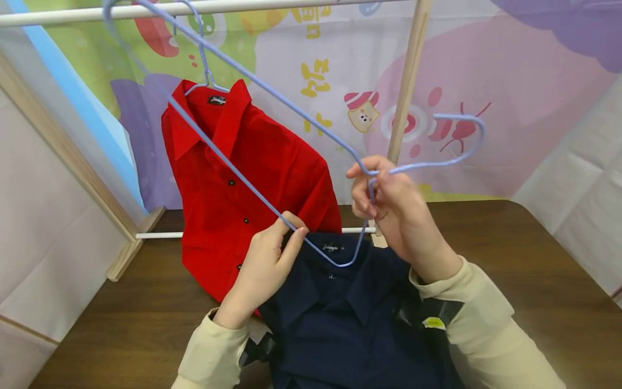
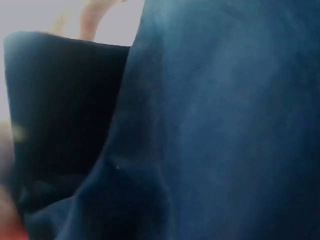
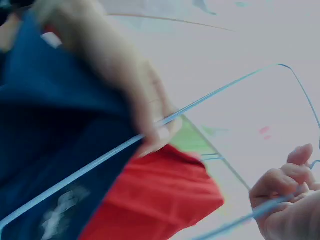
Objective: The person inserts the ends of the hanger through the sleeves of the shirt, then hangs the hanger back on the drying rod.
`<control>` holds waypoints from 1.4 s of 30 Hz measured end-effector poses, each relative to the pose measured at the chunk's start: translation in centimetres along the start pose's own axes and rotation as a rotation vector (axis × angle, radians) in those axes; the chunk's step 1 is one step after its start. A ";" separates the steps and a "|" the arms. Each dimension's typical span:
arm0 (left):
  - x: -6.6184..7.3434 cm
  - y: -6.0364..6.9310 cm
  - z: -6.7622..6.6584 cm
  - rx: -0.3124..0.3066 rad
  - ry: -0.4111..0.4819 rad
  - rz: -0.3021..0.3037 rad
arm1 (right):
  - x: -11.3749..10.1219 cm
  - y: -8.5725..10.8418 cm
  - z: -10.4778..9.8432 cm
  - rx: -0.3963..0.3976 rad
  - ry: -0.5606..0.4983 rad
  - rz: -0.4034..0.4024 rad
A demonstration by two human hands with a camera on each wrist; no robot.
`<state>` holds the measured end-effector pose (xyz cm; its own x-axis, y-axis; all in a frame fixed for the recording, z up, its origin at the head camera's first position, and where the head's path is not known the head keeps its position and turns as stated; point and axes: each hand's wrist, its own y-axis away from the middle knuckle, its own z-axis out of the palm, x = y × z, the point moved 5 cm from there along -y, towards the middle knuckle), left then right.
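A light blue wire clothes hanger [image 1: 243, 181] is held tilted in the air between both hands, its hook pointing right. My right hand [image 1: 396, 208] grips it at the neck below the hook. With thumb and fingers my left hand [image 1: 269, 254] pinches the long bottom bar, near the lower corner. That corner overlaps the collar of a dark navy shirt [image 1: 340, 335] below the hands. In the right wrist view the left hand [image 3: 145, 100] pinches the bar, and the right hand [image 3: 290, 200] shows at the lower right. Navy cloth [image 2: 225, 125] fills most of the left wrist view.
A red shirt [image 1: 291, 167] hangs on another blue hanger [image 1: 206, 70] from the white rail [image 1: 233, 6] of a wooden rack [image 1: 408, 81]. Its lower white bar [image 1: 160, 235] runs above the brown table [image 1: 534, 281]. A printed cloth [image 1: 301, 48] hangs behind.
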<state>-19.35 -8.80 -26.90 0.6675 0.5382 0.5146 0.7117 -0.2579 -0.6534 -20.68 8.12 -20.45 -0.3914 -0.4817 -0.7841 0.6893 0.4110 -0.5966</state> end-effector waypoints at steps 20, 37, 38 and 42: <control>0.6 0.3 -1.1 -0.163 -0.079 0.047 | 1.3 -0.1 -1.9 0.194 -0.009 -0.044; -0.4 0.1 -3.9 0.215 0.194 -0.143 | 0.8 0.6 -3.0 0.175 0.349 0.015; -0.4 0.1 -4.0 0.218 0.206 -0.151 | 0.8 0.6 -3.1 0.175 0.372 0.017; -0.5 0.2 -4.4 0.248 0.219 -0.161 | 0.4 0.9 -3.5 0.192 0.493 0.028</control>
<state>-18.56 -12.63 -24.90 0.6013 0.3647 0.7110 0.7547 0.0332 -0.6552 -22.37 10.97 -21.88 -0.5797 -0.0321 -0.8142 0.7848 0.2469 -0.5685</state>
